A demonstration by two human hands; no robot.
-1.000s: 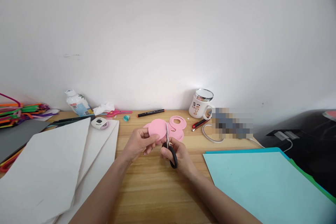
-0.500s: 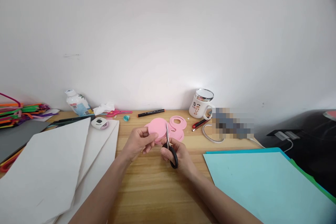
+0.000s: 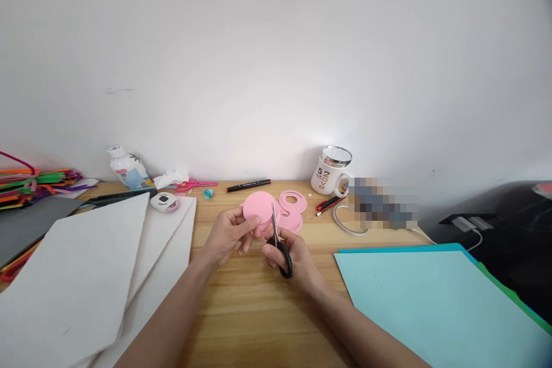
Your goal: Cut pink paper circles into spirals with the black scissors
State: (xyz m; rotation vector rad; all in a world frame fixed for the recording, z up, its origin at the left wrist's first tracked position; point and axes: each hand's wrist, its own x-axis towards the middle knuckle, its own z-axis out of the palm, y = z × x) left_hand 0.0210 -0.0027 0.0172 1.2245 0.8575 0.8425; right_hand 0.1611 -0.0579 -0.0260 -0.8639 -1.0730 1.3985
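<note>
My left hand pinches a round pink paper disc by its lower left edge, thumb on top. In my right hand is a pair of scissors with black handles, its blades pointing up along the disc's right edge. Whether the blades touch the paper I cannot tell. Behind the disc, pink paper scraps with curved cut-outs lie on the wooden table. My fingers and the disc hide part of them.
A black marker and a white mug stand near the wall. White sheets lie at the left, with a correction-tape-like white case on them. Light blue paper covers the right. Pink scissors and a bottle are back left.
Almost nothing differs. The disc in my left hand has tilted back slightly, and the scissor blades remain beside its right edge.
</note>
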